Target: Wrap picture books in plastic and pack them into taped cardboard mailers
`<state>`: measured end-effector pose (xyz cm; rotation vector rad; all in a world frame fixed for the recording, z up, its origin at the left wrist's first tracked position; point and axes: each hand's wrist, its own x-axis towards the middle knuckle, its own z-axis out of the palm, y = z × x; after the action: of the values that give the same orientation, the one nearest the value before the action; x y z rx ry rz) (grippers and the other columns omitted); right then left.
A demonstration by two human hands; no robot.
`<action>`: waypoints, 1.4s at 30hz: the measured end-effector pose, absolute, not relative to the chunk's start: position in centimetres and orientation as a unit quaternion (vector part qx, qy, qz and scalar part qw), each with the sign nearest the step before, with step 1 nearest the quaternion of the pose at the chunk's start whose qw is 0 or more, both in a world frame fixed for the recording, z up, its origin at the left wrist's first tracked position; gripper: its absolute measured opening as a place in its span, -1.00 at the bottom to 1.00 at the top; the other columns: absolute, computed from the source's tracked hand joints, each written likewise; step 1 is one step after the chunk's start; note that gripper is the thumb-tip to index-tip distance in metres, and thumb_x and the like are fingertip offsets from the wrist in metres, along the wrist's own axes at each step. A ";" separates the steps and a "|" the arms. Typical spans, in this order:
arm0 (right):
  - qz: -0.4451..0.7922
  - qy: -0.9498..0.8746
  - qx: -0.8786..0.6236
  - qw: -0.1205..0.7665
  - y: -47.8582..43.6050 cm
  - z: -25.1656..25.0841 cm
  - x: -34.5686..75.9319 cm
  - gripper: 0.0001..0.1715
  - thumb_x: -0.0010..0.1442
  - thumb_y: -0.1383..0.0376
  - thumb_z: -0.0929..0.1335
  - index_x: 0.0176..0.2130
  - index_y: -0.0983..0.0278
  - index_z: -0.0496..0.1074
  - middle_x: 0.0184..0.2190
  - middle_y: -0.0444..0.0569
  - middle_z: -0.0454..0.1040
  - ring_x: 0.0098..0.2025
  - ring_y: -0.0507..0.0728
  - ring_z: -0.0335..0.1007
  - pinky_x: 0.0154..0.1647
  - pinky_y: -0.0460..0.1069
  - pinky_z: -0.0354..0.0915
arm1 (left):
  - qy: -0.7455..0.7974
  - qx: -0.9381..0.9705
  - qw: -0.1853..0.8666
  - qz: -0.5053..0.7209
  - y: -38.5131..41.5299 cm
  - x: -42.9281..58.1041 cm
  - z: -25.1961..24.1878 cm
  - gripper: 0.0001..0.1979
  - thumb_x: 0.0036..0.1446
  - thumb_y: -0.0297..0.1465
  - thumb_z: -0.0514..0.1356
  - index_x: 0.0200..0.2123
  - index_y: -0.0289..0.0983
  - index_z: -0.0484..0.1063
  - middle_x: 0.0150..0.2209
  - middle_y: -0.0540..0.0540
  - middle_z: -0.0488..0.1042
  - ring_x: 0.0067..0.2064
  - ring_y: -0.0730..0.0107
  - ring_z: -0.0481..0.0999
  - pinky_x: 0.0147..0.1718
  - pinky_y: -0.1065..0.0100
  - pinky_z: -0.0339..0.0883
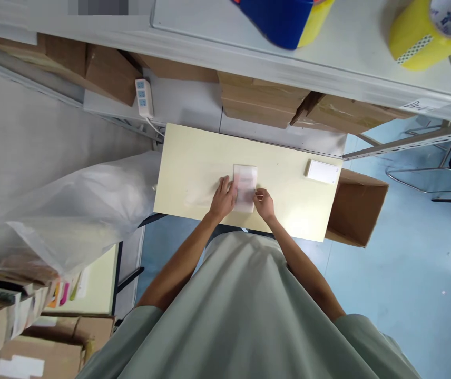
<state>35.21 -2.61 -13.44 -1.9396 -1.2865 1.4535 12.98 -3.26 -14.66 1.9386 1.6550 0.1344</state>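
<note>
A flat, pale, see-through-looking rectangular packet [245, 188], slightly blurred, lies on the cream table in front of me. My left hand [224, 199] rests at its left side, fingers stretched out, the tips touching its edge. At the right edge, my right hand [264, 203] has its fingers bent and pinched together on the packet's border. Toward the table's right end lies a white flat box [322, 172], apart from both hands.
An open cardboard box [358, 210] stands right of the table [194, 152]. A large translucent plastic bag [91, 205] bulges at the left. Behind are a power strip [144, 99] and cartons [265, 97]. Yellow tape rolls [415, 42] sit on the shelf above.
</note>
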 end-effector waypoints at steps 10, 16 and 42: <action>0.498 -0.454 -0.707 0.213 -2.5 -10.2 38.6 -0.77 0.37 0.14 0.39 -0.04 0.19 0.51 -0.13 0.07 0.72 -0.14 0.24 0.69 0.01 0.14 0.58 | 0.643 0.711 0.284 0.036 -3.5 17.9 -13.6 -0.28 0.36 -0.48 0.16 0.55 -0.46 0.17 0.63 -0.61 0.07 0.69 -0.45 -0.03 0.49 -0.31 0.29; 0.493 -0.525 -0.662 0.208 -2.4 -8.6 35.3 -0.74 0.38 0.03 0.41 -0.07 0.13 0.47 -0.27 -0.05 0.67 -0.20 0.22 0.67 -0.03 0.10 0.55 | 0.609 0.729 0.307 0.060 -3.0 15.8 -13.9 -0.27 0.36 -0.46 0.17 0.56 -0.43 0.20 0.60 -0.49 0.20 0.67 -0.28 0.10 0.58 -0.23 0.19; 0.403 -0.591 -0.690 0.108 -3.1 -12.5 28.7 -0.79 0.48 0.24 0.33 0.05 0.22 0.49 0.15 0.24 0.56 0.03 0.29 0.64 0.12 0.17 0.55 | 0.636 0.699 0.317 0.082 -6.0 7.8 -14.5 -0.22 0.35 -0.53 0.06 0.61 -0.44 0.11 0.66 -0.44 0.08 0.71 -0.12 0.01 0.64 -0.17 0.08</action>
<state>28.75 -3.07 -12.47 -2.0311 -1.7391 1.1854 7.78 -6.01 -14.47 1.8387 1.6737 0.2152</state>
